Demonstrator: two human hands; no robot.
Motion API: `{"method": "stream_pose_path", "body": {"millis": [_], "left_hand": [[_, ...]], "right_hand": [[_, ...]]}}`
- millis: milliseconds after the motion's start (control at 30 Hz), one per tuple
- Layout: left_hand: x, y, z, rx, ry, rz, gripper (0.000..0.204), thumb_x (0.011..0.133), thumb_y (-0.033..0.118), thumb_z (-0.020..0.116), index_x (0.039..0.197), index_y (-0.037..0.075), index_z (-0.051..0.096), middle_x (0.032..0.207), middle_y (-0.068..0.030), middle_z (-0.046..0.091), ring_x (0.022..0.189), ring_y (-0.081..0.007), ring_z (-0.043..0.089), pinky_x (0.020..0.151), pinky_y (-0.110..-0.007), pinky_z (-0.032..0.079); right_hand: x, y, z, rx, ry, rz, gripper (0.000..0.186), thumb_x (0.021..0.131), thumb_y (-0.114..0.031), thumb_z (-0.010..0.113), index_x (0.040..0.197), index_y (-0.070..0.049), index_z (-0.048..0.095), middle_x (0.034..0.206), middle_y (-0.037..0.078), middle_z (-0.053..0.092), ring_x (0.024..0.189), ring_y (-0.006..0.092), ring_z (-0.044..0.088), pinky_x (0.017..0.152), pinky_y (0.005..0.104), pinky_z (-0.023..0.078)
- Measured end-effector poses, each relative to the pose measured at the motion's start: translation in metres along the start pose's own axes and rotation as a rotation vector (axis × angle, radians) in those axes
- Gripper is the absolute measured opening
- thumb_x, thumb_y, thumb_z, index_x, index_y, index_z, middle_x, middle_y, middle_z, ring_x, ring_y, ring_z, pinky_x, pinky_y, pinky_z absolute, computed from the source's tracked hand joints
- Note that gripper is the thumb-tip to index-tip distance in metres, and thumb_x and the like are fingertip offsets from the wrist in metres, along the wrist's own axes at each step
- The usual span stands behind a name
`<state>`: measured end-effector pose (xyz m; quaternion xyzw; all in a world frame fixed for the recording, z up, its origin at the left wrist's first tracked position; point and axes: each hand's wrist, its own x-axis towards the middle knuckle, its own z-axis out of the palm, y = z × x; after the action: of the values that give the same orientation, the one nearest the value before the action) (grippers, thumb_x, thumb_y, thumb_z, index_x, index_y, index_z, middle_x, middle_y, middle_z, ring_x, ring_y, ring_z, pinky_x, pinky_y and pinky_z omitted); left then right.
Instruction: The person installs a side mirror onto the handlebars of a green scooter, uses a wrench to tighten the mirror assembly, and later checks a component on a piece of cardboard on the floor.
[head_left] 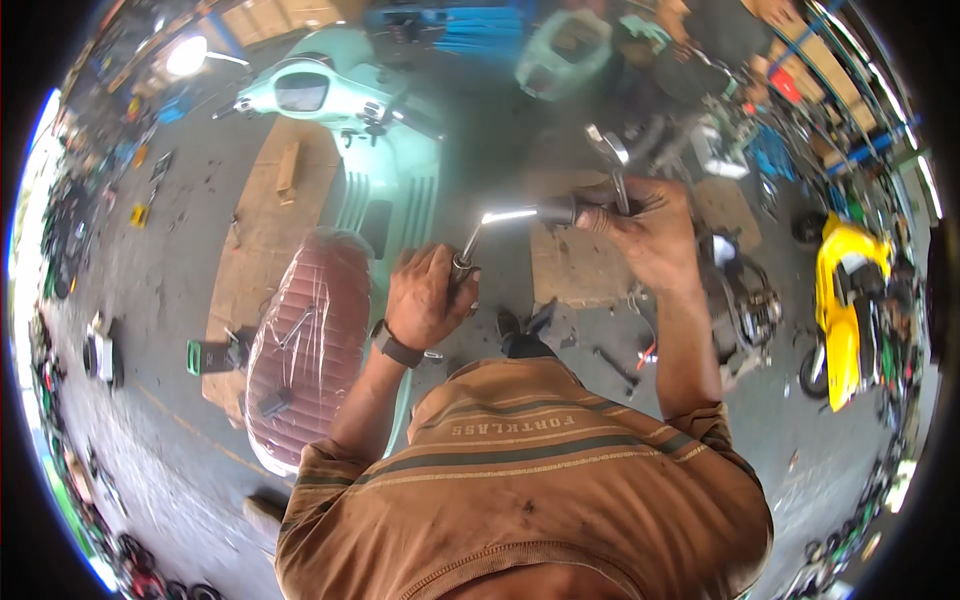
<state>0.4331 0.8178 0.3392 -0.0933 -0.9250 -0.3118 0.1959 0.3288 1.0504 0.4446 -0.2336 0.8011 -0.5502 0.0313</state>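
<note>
The left hand [425,292] curls its fingers around the knurled-looking end of a slim metal shaft [473,240], clamped on it, while a dark band [403,349] circles that wrist. The shaft slants up and away to the right, and its far end meets a bright metal rod [510,215] at an angle; whether the two are one jointed tool or separate pieces I cannot tell. The rod runs right into a dark handle [557,210], which the right hand [648,228] grips, thumb and fingers together on it. A chrome wrench [612,150] also sticks up out of the right hand, its head pointing away. Both hands are raised in front of the striped brown shirt [540,470], above the floor.

To the left stands a mint-green scooter [340,95], its handlebar at the far side. Nearer lies a reddish-brown ribbed seat [320,365] under clear plastic, with a small metal tool [297,327] on top. A cardboard sheet [262,215] lies left of the scooter. On the right are an engine [745,305] and, farther right, a yellow scooter [838,315]. A co-worker [730,35] is at the far right.
</note>
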Motion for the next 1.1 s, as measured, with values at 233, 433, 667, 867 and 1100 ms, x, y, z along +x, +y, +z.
{"method": "stream_pose_path", "body": {"millis": [233,433,667,867,1100], "left_hand": [[0.034,-0.009,0.017,-0.059,0.076,-0.134,0.024,0.082,0.022,0.064,0.086,0.003,0.05,0.072,-0.0142,0.054,0.07,-0.0355,0.054,0.067,-0.043,0.041],[0.043,-0.019,0.026,-0.415,-0.054,-0.2,0.022,0.087,0.022,0.06,0.095,0.003,0.052,0.07,-0.0116,0.054,0.07,-0.032,0.056,0.065,-0.041,0.044],[0.04,0.0,0.031,-0.977,0.003,-0.557,0.038,0.096,0.029,0.052,0.12,0.002,0.042,0.082,-0.0063,0.06,0.066,-0.0104,0.056,0.059,-0.026,0.044],[0.046,0.011,0.033,-1.024,0.164,-0.638,0.034,0.102,0.034,0.04,0.116,0.004,0.044,0.072,-0.0043,0.054,0.054,-0.0092,0.051,0.048,-0.022,0.04],[0.034,0.014,0.044,-0.863,0.282,-0.684,0.028,0.102,0.031,0.039,0.111,0.005,0.045,0.07,-0.0037,0.051,0.053,-0.0081,0.048,0.045,-0.021,0.038]], "right_hand": [[0.074,0.034,0.012,0.269,-0.05,-0.165,0.035,0.069,-0.015,0.084,0.098,-0.001,0.07,0.074,-0.002,0.065,0.064,0.0031,0.052,0.057,0.0206,0.041],[0.11,0.057,0.021,0.77,-0.445,-0.005,0.036,0.082,-0.014,0.075,0.111,0.002,0.061,0.078,-0.001,0.062,0.059,0.0013,0.045,0.051,0.0178,0.033],[0.107,0.069,0.053,0.825,-0.464,0.066,0.032,0.085,-0.014,0.072,0.11,0.001,0.059,0.086,0.004,0.065,0.073,0.0078,0.06,0.061,0.0189,0.047],[0.096,0.068,0.08,0.846,-0.215,-0.186,0.026,0.084,-0.01,0.072,0.105,0.002,0.063,0.083,0.004,0.066,0.066,0.0067,0.057,0.055,0.0183,0.042],[0.075,0.061,0.093,0.752,-0.049,-0.192,0.019,0.082,-0.005,0.073,0.099,0.002,0.069,0.082,0.003,0.068,0.06,0.0009,0.049,0.048,0.0179,0.033]]}}
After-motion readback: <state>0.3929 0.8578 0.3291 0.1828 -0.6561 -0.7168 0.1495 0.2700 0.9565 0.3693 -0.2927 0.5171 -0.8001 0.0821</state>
